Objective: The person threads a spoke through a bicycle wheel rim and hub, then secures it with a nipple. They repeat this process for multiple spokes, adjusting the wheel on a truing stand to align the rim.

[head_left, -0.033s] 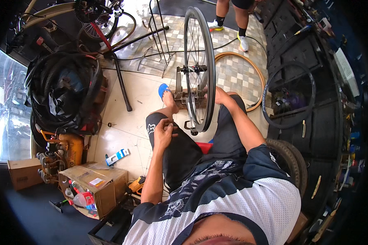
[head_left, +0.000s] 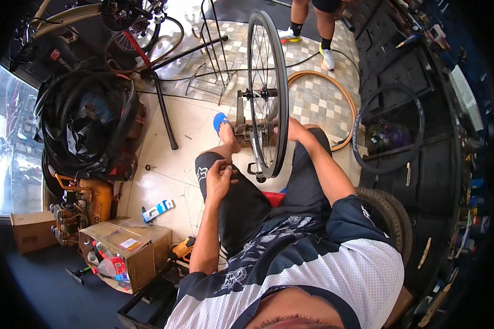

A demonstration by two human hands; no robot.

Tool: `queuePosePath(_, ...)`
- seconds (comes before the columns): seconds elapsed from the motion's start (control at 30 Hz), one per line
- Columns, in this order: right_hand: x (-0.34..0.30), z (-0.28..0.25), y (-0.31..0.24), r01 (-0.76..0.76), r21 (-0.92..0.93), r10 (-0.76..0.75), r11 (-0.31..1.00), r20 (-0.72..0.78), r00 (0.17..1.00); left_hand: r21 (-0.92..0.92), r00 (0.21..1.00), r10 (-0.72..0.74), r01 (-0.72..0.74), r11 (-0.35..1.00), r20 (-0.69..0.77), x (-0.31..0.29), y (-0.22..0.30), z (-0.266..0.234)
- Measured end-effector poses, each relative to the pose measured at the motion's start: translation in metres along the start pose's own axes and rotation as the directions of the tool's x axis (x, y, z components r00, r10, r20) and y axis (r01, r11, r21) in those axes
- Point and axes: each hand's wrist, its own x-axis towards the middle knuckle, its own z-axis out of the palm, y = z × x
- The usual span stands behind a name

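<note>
A spoked bicycle wheel [head_left: 280, 71] with a black rim stands upright in a truing stand [head_left: 245, 133] between my legs. Its hub sits between the stand's arms. My right hand [head_left: 296, 130] is at the right side of the lower rim. The rim covers most of its fingers; a little of them shows among the spokes, and their grip is hidden. My left hand [head_left: 221, 176] rests on my left knee, fingers curled in; anything inside them is too small or hidden to make out.
A tan-rimmed hoop [head_left: 346, 104] lies on the tiled mat; another wheel rim [head_left: 358, 140] leans against black drawers at right. Black tyres and tubes [head_left: 66, 109] are heaped at left, above an orange compressor [head_left: 99, 198] and a cardboard box [head_left: 148, 237]. Someone's legs [head_left: 325, 33] stand beyond.
</note>
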Motion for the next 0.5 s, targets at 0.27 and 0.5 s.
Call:
queuePosePath(0.27, -0.042, 0.017, 0.044, 0.096, 0.063, -0.093, 0.993, -0.051, 0.994, 0.05, 0.994, 0.096, -0.099, 0.994, 0.042, 0.035, -0.016, 0.057)
queuePosePath(0.5, -0.079, 0.005, 0.038, -0.133, 0.525, 0.17, 0.841, -0.022, 0.985, -0.089, 0.999, -0.036, 0.033, 0.995, -0.034, 0.081, -0.032, 0.095)
